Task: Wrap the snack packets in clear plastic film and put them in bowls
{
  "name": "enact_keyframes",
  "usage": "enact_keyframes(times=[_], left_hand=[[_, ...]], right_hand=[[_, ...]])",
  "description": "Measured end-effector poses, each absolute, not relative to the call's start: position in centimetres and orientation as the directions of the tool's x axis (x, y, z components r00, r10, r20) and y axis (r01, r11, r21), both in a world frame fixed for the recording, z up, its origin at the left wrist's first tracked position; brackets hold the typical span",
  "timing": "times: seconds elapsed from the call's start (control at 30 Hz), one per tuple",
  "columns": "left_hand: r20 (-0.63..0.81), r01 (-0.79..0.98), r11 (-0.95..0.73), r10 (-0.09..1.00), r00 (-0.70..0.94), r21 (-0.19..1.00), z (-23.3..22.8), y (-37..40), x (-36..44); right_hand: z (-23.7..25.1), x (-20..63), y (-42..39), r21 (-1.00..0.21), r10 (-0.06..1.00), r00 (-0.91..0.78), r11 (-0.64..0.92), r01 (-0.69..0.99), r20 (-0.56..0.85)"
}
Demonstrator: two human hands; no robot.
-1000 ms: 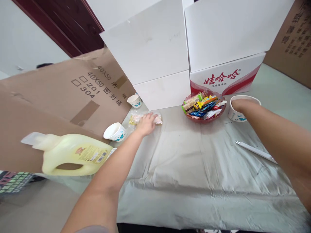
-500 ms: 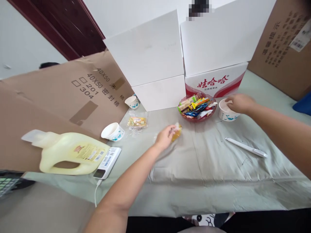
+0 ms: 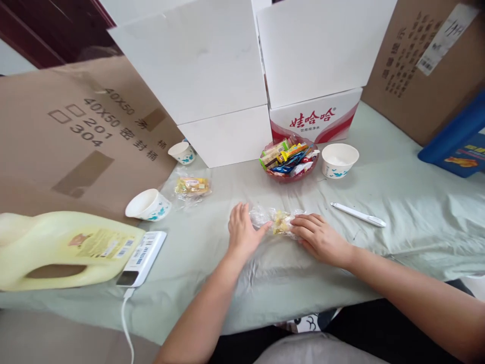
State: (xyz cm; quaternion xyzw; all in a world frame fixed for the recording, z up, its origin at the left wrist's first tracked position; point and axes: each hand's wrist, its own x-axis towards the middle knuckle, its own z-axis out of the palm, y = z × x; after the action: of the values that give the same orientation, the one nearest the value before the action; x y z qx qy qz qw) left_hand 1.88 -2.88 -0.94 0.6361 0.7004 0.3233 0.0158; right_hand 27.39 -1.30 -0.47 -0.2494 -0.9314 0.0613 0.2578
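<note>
Both hands, the left hand and right hand, pinch opposite ends of a small crinkly clear-plastic snack packet, which looks light, soft and slippery, best gripped by its twisted ends.

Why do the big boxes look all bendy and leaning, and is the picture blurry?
Head view: the wide lens bends the white cardboard boxes near the edges; light is soft daylight with faint shadows; both hands and the clear plastic snack packet look fairly sharp.

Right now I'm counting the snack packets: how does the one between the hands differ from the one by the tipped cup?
The held packet lies mid-table, touched by the left hand and right hand; the far packet lies untouched beside the tipped cup. The held packet looks stretched lengthwise; the far packet lies flatter. Both are clear wrappers with yellowish contents.
</note>
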Motion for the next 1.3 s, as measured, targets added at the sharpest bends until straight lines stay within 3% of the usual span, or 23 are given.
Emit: enact_keyframes(times=[0.03, 0.1, 0.17, 0.23, 0.33, 0.4, 0.47, 0.5, 0.57, 0.63, 0.7, 0.77, 0.83, 0.93, 1.07, 1.2, 1.3], left_hand=[[0.329, 0.888, 0.047, 0.919, -0.219, 0.458, -1.2, -2.6, 1.4], [0.248, 0.875, 0.027, 0.954, -0.166, 0.483, -1.6, -2.5, 1.3], [0.314, 0.821, -0.102, 0.944, -0.098, 0.562, -1.5, -2.9, 2.3], [0.471, 0.765, -0.261, 0.880, -0.062, 0.589, -1.1, -3.7, 4.0], [0.599, 0.733, -0.523, 0.776, 0.198, 0.435, -0.6, -4.9, 6.6], [0.566, 0.708, -0.636, 0.719, 0.402, 0.306, -0.8, -5.4, 7.7], [0.517, 0.720, -0.654, 0.709, 0.479, 0.231, -1.4, -5.6, 8.0], [0.506, 0.735, -0.644, 0.716, 0.481, 0.212, -1.7, -5.6, 8.1], [0.514, 0.760, -0.619, 0.726, 0.457, 0.197, -2.4, -5.6, 7.9], [0.568, 0.766, -0.611, 0.708, 0.419, 0.197, -2.7, -5.5, 7.8], [0.627, 0.760, -0.617, 0.678, 0.384, 0.202, -2.8, -5.4, 7.8], [0.660, 0.732, -0.650, 0.644, 0.387, 0.205, -2.6, -5.4, 7.9], [0.671, 0.683, -0.698, 0.613, 0.417, 0.213, -2.3, -5.5, 8.0], [0.684, 0.641, -0.732, 0.590, 0.429, 0.230, -1.9, -5.7, 8.1], [0.709, 0.692, -0.676, 0.617, 0.340, 0.256, -1.8, -6.0, 8.0], [0.681, 0.628, -0.678, 0.666, 0.305, 0.382, -1.9, -5.9, 7.6], [0.570, 0.587, -0.584, 0.787, 0.237, 0.561, -1.8, -5.6, 7.4]], right_hand=[[-0.4, 27.4, -1.2, -0.236, 0.497, -0.737, 0.868, 0.438, 0.458], [-0.5, 27.3, -1.3, -0.216, 0.497, -0.728, 0.866, 0.451, 0.472], [-0.7, 27.0, -1.6, -0.203, 0.493, -0.728, 0.868, 0.454, 0.477], [-1.1, 26.6, -1.8, -0.209, 0.486, -0.736, 0.872, 0.442, 0.471], [-0.9, 26.7, -1.4, -0.261, 0.475, -0.753, 0.880, 0.398, 0.455], [0.0, 27.6, -0.7, -0.324, 0.440, -0.785, 0.891, 0.319, 0.437], [1.2, 29.3, 0.4, -0.408, 0.443, -0.795, 0.871, 0.272, 0.415], [1.8, 30.5, 1.0, -0.441, 0.491, -0.775, 0.843, 0.308, 0.398], [2.7, 33.0, 2.3, -0.421, 0.675, -0.655, 0.731, 0.537, 0.338], [2.9, 35.1, 3.5, -0.260, 0.849, -0.494, 0.528, 0.809, 0.188], [2.6, 36.3, 4.3, -0.071, 0.932, -0.362, 0.364, 0.929, 0.033], [2.2, 36.0, 4.1, -0.018, 0.941, -0.337, 0.337, 0.941, -0.011], [2.1, 34.4, 2.9, -0.109, 0.902, -0.424, 0.431, 0.896, 0.083], [2.6, 31.1, 0.2, -0.216, 0.751, -0.613, 0.659, 0.720, 0.247], [3.7, 29.7, -1.5, -0.168, 0.613, -0.763, 0.790, 0.590, 0.203], [3.9, 34.0, 1.2, -0.223, 0.694, -0.717, 0.710, 0.668, 0.064], [3.3, 37.0, 3.6, -0.129, 0.842, -0.539, 0.535, 0.835, 0.006]])
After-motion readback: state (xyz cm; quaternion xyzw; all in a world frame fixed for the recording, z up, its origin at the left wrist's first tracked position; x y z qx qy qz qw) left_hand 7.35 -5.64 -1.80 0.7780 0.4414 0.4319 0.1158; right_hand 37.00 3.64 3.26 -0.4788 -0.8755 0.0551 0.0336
